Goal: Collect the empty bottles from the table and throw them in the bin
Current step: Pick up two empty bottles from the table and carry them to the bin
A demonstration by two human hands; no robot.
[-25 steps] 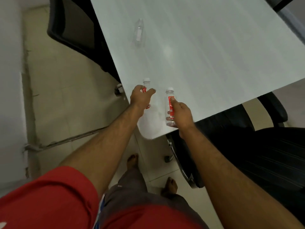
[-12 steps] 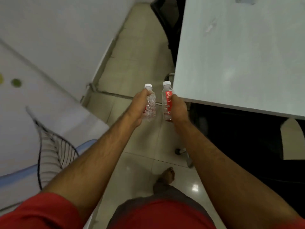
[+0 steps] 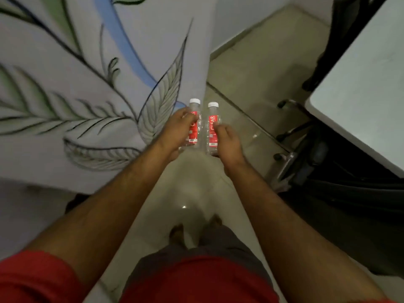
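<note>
Two clear plastic bottles with white caps and red labels are held upright side by side, close together and well clear of the floor, in front of a person seen from above. The left bottle (image 3: 195,125) is gripped around its body by the left hand (image 3: 177,132), fingers wrapped over the label. The right bottle (image 3: 212,130), its label reading "CLEAR", is clasped by the right hand (image 3: 227,139) from its outer side. Both arms reach forward from red sleeves (image 3: 32,278). Below the hands, pale floor tiles (image 3: 247,68) show a glint of light, and the person's bare feet (image 3: 177,234) stand on them. To the left of the hands rises a wall (image 3: 76,84) painted with outlined green leaves and a blue band. To the right of the hands, the corner of a white desk (image 3: 360,95) juts in, with a dark chair (image 3: 323,167) on casters tucked beneath its edge.
</note>
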